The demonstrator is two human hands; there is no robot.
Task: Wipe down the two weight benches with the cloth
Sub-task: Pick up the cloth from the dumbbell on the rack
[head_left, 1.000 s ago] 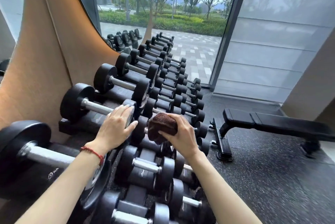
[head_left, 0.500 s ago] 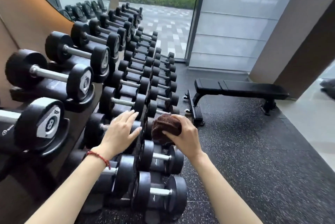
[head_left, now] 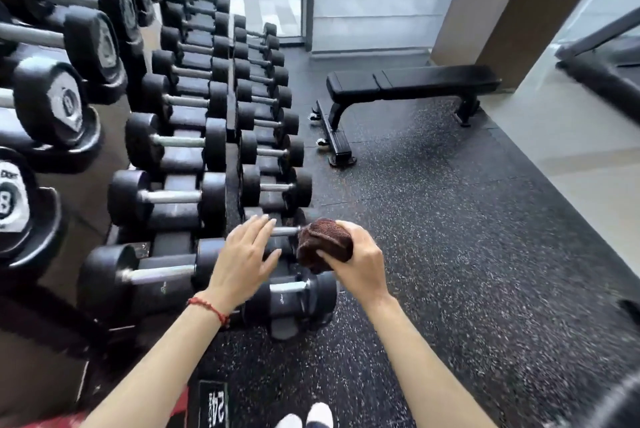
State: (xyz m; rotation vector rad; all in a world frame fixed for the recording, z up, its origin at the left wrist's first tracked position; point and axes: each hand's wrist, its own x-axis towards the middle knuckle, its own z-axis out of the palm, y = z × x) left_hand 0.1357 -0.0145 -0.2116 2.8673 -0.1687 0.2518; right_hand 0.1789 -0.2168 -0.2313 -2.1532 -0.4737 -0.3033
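My right hand grips a bunched brown cloth just above the lowest row of dumbbells. My left hand hovers flat beside it, fingers straight, over a dumbbell on the rack; a red string bracelet is on that wrist. A black flat weight bench stands on the floor well ahead and to the right of both hands, its pad bare. Only this one bench is in view.
A tiered rack of black dumbbells fills the left side. Speckled black rubber floor lies between me and the bench. A brown pillar rises behind the bench; pale tile floor and part of another machine are at right.
The view has swung down and right, away from the window. Both hands have dropped from the upper dumbbells to the bottom row; the right hand still holds the cloth.
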